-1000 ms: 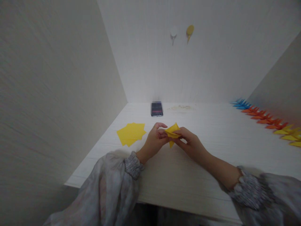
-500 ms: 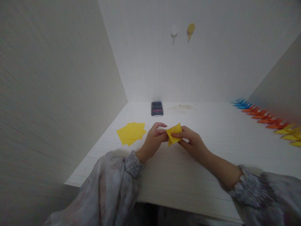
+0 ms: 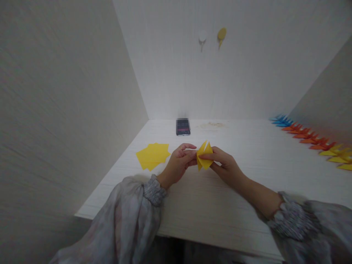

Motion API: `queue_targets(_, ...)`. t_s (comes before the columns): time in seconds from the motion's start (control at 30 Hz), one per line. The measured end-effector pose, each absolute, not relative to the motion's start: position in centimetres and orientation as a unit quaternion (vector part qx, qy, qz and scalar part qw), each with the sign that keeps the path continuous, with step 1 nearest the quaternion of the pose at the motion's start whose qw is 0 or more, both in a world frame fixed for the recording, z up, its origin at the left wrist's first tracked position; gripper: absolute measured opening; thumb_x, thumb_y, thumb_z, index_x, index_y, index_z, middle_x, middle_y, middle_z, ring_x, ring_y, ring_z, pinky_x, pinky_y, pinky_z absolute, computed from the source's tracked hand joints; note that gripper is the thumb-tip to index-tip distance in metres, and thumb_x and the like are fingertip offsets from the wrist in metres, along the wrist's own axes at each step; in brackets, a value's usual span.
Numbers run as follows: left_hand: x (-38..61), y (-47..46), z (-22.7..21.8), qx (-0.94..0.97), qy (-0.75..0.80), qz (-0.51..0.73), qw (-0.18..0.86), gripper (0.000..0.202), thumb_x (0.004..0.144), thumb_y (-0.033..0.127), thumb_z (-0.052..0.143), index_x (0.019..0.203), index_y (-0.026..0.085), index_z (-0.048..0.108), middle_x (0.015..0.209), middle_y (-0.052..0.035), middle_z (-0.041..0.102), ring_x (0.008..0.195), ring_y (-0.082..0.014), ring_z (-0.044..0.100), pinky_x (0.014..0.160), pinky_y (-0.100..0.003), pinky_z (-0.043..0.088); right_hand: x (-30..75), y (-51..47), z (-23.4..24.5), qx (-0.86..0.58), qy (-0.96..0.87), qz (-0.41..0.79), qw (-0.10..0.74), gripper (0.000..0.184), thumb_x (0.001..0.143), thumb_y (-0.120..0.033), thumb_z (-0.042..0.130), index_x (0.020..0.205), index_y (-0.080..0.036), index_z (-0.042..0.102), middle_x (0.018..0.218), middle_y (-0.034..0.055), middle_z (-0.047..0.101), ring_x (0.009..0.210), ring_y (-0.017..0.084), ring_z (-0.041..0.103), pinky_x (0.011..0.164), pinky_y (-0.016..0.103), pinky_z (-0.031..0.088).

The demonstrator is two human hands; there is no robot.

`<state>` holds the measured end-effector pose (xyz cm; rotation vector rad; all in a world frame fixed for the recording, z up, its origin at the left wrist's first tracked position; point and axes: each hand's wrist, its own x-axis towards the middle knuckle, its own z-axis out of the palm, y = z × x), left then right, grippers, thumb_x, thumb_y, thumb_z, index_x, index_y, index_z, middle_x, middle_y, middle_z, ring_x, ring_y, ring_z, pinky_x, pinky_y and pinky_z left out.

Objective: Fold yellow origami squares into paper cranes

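A partly folded yellow origami paper [image 3: 206,161] is held above the table, its upper points split apart by a narrow gap. My right hand [image 3: 224,163] grips it from the right, with the index finger lying across its front. On the other side, my left hand [image 3: 181,159] pinches the paper's left edge between thumb and fingers, the index finger curving above. Some of those fingertips are hidden behind the paper. Left of my left hand, several flat yellow paper sheets [image 3: 153,156] lie overlapping on the table.
A phone [image 3: 183,127] lies at the table's back, near the wall. Folded paper cranes in blue [image 3: 283,121], orange [image 3: 310,136] and yellow [image 3: 337,154] form a row along the right side. Two hooks, one white [image 3: 202,36] and one yellow [image 3: 221,35], are on the back wall.
The yellow paper's flaps have spread, so two upper points now stand apart where one showed before. My left thumb has moved up onto its left edge. My right hand has barely moved.
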<state>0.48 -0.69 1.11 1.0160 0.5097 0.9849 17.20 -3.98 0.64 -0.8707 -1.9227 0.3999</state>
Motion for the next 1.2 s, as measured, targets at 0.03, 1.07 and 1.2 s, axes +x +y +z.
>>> queue_targets(0.03, 0.5, -0.7, 1.0, 0.464, 0.234, 0.446, 0.729, 0.028, 0.067, 0.025, 0.065, 0.087, 0.015, 0.048, 0.068, -0.0003, 0.062, 0.065, -0.0113, 0.061, 0.067, -0.027, 0.048, 17.2, -4.0, 0.6, -0.356, -0.787, 0.166, 0.476, 0.032, 0.077, -0.008, 0.049, 0.097, -0.03, 0.062, 0.086, 0.0029, 0.053, 0.08, 0.015, 0.053, 0.068, 0.028, 0.044)
queue_targets(1.07, 0.9, -0.2, 0.8, 0.537, 0.302, 0.539, 0.574, 0.033, 0.063, 0.018, 0.065, 0.092, 0.016, 0.049, 0.08, -0.0005, 0.053, 0.071, -0.0081, 0.052, 0.063, -0.021, 0.044, 14.8, -4.6, 1.0, -0.446, -0.741, 0.079, 0.496, 0.005, 0.075, -0.021, 0.055, 0.08, -0.022, 0.053, 0.101, 0.0081, 0.049, 0.091, 0.019, 0.053, 0.077, 0.036, 0.046)
queue_targets(1.2, 0.9, -0.2, 0.6, 0.513, 0.293, 0.514, 0.622, 0.035, 0.063, 0.02, 0.065, 0.095, 0.015, 0.05, 0.084, -0.0028, 0.055, 0.074, -0.01, 0.053, 0.066, -0.024, 0.045, 15.2, -4.5, 0.9, -0.43, -0.751, 0.085, 0.493, 0.004, 0.078, -0.018, 0.051, 0.077, -0.021, 0.054, 0.101, 0.0079, 0.05, 0.09, 0.018, 0.054, 0.076, 0.034, 0.046)
